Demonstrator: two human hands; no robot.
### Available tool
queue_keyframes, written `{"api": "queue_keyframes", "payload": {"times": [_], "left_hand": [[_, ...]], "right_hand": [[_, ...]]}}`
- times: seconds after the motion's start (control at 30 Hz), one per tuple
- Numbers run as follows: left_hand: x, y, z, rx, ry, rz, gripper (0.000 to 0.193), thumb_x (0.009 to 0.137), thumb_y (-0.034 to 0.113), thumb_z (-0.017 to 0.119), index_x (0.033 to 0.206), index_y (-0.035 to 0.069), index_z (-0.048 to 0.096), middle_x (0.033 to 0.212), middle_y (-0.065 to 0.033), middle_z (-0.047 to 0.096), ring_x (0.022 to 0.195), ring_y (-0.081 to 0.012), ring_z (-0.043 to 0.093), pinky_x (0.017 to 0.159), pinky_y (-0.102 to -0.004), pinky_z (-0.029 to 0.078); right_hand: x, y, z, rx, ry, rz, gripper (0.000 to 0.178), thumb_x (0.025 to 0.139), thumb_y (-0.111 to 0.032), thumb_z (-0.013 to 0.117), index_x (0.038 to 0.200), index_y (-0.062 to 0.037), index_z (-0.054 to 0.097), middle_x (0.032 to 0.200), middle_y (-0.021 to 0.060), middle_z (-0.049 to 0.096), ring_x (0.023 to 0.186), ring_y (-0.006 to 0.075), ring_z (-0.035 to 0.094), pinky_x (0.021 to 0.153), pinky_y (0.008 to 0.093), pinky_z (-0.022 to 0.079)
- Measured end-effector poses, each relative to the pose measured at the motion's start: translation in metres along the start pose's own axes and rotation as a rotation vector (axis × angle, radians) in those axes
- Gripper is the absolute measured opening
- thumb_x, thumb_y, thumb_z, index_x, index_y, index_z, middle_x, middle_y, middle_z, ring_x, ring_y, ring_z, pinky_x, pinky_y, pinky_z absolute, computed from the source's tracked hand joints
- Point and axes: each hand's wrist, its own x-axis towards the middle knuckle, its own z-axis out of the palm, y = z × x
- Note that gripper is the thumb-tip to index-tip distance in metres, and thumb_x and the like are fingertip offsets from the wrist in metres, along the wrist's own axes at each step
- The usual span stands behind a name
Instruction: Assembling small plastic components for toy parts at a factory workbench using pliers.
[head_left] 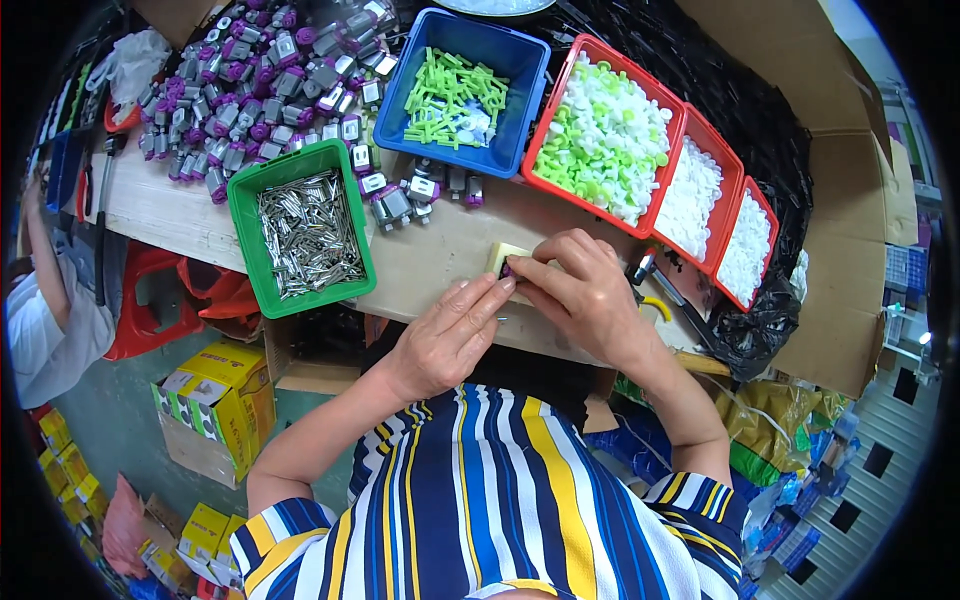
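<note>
At the table's front edge, my left hand [455, 328] and my right hand [584, 290] come together at a small cream block [509, 250]. A small dark purple part [506, 268] shows against the block, mostly covered by my fingers. The left hand's fingers are pressed together with their tips at this part. My right hand has its fingers bent over the block and the part, with the thumb hidden. Under the left fingertips a short silver pin [502, 319] lies by the table edge; whether I hold it cannot be seen.
A green bin [362, 262] of metal pins stands left, a blue bin [393, 115] of green pieces behind. Small grey-and-purple motors [240, 100] are heaped far left. Red trays [640, 228] with white and green plastic parts, and a screwdriver [642, 266], are at right. Another person's arm [48, 260] shows far left.
</note>
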Motion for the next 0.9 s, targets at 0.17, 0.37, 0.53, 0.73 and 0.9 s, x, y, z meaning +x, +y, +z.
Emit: {"api": "queue_keyframes", "payload": {"times": [0.17, 0.37, 0.53, 0.73, 0.9], "left_hand": [[0.0, -0.002, 0.001, -0.032, 0.033, 0.004, 0.008, 0.082, -0.001, 0.067, 0.088, -0.007, 0.068, 0.126, -0.0202, 0.064, 0.123, -0.0333, 0.06, 0.096, -0.0448, 0.053], [-0.001, -0.002, 0.004, -0.009, 0.045, 0.014, 0.009, 0.082, -0.001, 0.067, 0.089, -0.007, 0.068, 0.126, -0.0206, 0.064, 0.122, -0.0339, 0.06, 0.095, -0.0446, 0.054], [0.001, 0.002, 0.001, 0.055, 0.009, 0.028, 0.01, 0.081, 0.001, 0.066, 0.088, -0.006, 0.068, 0.126, -0.021, 0.064, 0.121, -0.0341, 0.061, 0.096, -0.044, 0.053], [0.004, 0.0, -0.003, -0.039, 0.031, -0.021, 0.009, 0.079, 0.0, 0.067, 0.087, -0.005, 0.066, 0.122, -0.0202, 0.065, 0.119, -0.0344, 0.061, 0.096, -0.0445, 0.052], [0.005, -0.006, -0.011, -0.126, 0.194, -0.143, 0.018, 0.072, -0.008, 0.072, 0.086, -0.004, 0.063, 0.108, -0.0175, 0.068, 0.105, -0.0381, 0.065, 0.089, -0.0439, 0.054]], "right_hand": [[-0.001, -0.005, 0.008, -0.067, 0.095, 0.027, 0.037, 0.07, -0.009, 0.078, 0.106, -0.0056, 0.066, 0.094, 0.0053, 0.062, 0.089, 0.0236, 0.061, 0.076, 0.0364, 0.043], [0.001, -0.005, 0.008, -0.183, 0.089, -0.045, 0.035, 0.069, -0.01, 0.077, 0.102, -0.0065, 0.065, 0.096, 0.005, 0.062, 0.089, 0.0227, 0.061, 0.078, 0.0372, 0.042], [0.001, -0.006, 0.007, -0.295, 0.02, -0.082, 0.035, 0.07, -0.01, 0.077, 0.102, -0.0066, 0.065, 0.095, 0.0046, 0.061, 0.089, 0.0228, 0.06, 0.079, 0.0383, 0.042], [0.004, -0.007, 0.007, -0.188, 0.034, -0.018, 0.034, 0.07, -0.01, 0.076, 0.102, -0.0068, 0.064, 0.094, 0.0055, 0.06, 0.088, 0.0238, 0.059, 0.078, 0.0385, 0.042], [0.002, 0.0, 0.011, -0.005, 0.096, 0.074, 0.035, 0.068, -0.009, 0.076, 0.1, -0.0054, 0.063, 0.093, 0.0071, 0.06, 0.088, 0.0252, 0.059, 0.076, 0.0372, 0.042]]}}
